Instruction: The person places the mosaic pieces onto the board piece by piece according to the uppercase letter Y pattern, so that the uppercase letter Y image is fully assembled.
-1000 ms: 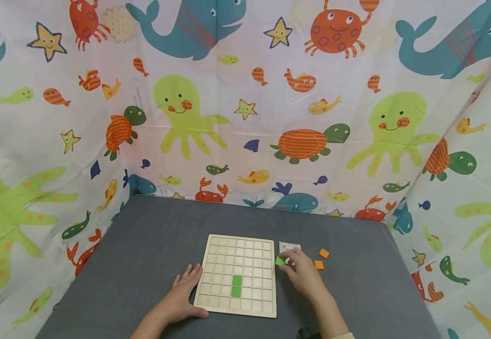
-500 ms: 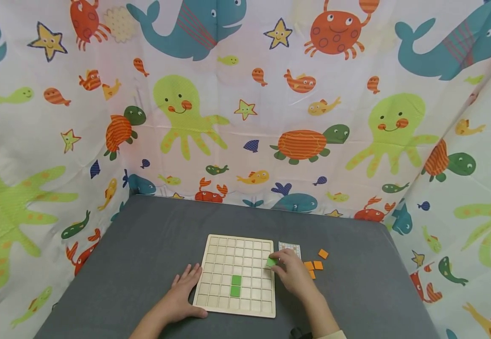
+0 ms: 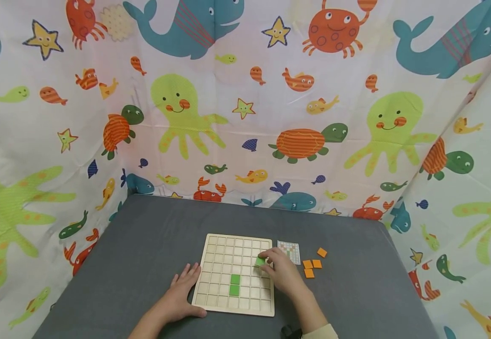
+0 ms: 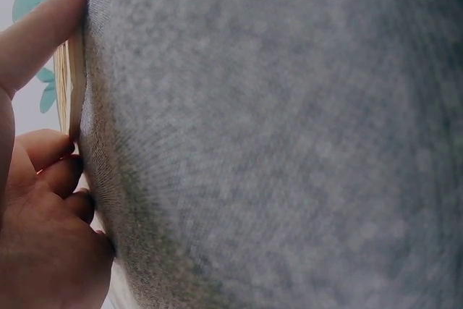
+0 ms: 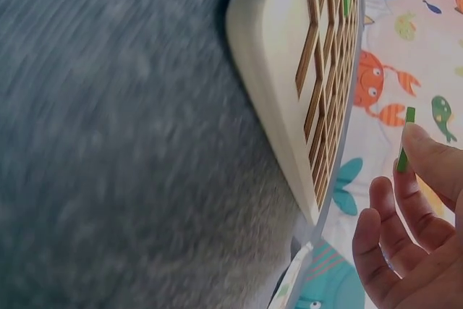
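A pale wooden grid board lies on the grey table. Two green square tiles sit in neighbouring cells, one in front of the other. My left hand rests at the board's front left corner, thumb along the front edge and spread fingers at the left edge. Between thumb and fingers, my right hand pinches another green tile. That tile is over the board's right part, and the right wrist view shows it raised above the surface. In the left wrist view, thumb and fingertips touch the board's side.
A small printed grid card lies right of the board, partly behind my right hand. Several loose orange tiles lie farther right. A patterned sea-animal curtain stands around the table's back and sides.
My right hand has moved left with the green tile, from beside the card to over the board's right part. More of the card and orange tiles now shows. The left hand stays put.
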A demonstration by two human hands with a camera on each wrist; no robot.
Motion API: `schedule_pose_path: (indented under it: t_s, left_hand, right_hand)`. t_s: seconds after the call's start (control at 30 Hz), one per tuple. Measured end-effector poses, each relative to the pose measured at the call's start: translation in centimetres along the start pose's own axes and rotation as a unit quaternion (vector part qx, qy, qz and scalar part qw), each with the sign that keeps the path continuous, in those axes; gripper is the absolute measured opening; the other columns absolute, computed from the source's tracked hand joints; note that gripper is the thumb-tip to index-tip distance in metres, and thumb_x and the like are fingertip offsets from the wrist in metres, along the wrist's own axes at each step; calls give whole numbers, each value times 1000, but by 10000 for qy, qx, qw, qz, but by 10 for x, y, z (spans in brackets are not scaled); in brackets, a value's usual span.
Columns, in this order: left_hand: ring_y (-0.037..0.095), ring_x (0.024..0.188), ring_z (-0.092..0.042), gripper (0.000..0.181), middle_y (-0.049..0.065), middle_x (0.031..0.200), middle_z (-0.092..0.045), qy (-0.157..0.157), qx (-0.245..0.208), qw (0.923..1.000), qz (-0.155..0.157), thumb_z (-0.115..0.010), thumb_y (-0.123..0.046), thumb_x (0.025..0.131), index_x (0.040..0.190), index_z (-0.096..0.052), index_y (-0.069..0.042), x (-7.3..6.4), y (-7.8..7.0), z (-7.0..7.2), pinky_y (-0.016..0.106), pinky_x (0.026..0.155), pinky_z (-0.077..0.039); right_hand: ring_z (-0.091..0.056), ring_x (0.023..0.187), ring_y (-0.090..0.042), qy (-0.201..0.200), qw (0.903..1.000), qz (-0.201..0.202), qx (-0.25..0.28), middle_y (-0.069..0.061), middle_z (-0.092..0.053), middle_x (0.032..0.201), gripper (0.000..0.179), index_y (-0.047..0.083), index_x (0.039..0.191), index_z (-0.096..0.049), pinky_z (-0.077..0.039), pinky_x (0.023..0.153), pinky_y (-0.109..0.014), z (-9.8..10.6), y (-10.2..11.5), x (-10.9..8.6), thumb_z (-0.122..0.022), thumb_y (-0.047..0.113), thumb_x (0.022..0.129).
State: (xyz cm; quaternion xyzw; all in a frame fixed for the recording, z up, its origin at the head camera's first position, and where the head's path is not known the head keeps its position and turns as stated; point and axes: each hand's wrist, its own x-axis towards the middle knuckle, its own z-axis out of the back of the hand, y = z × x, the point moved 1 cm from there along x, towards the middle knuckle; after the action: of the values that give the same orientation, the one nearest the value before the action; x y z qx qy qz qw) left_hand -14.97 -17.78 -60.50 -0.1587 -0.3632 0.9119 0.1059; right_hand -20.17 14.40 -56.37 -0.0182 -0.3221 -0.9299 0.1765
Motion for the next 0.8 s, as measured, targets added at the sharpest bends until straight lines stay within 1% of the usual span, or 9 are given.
schedule_pose_path:
  t_s: [0.2, 0.4, 0.63, 0.8]
  left_hand:
    - [42, 156, -9, 128, 17, 167, -23, -1, 89, 10000, -41, -94, -48, 60, 158, -29, -1, 1, 2, -1, 69, 119, -5]
    - [42, 156, -9, 127, 16, 167, -22, -16, 86, 9999, -60, -95, -47, 60, 158, -29, -2, 0, 2, -1, 69, 119, -5]
    - [43, 155, -9, 127, 17, 167, -22, -4, 102, 9998, -142, -95, -46, 60, 158, -29, 0, 1, 1, -2, 70, 119, -5]
    - [42, 155, -9, 126, 16, 167, -22, -14, 109, 9999, -116, -95, -46, 60, 158, -29, 0, 0, 1, -1, 69, 119, -5]
  right_hand:
    - [-64, 96, -23, 171, 9998, 12, 82, -3, -64, 112, 24, 12, 116, -72, -54, 75, -35, -4, 8, 5, -74, 14, 92]
    - [-63, 94, -20, 236, 9997, 21, 58, -3, -64, 111, 24, 13, 117, -72, -53, 72, -33, -8, 12, 8, -74, 15, 92]
    - [-64, 96, -21, 258, 9995, 75, 160, -3, -65, 114, 24, 13, 116, -72, -55, 74, -35, -13, 15, 8, -74, 15, 92]
    - [-64, 96, -20, 309, 9993, 142, 162, -2, -66, 113, 23, 13, 115, -73, -55, 75, -34, -19, 20, 12, -74, 14, 92]
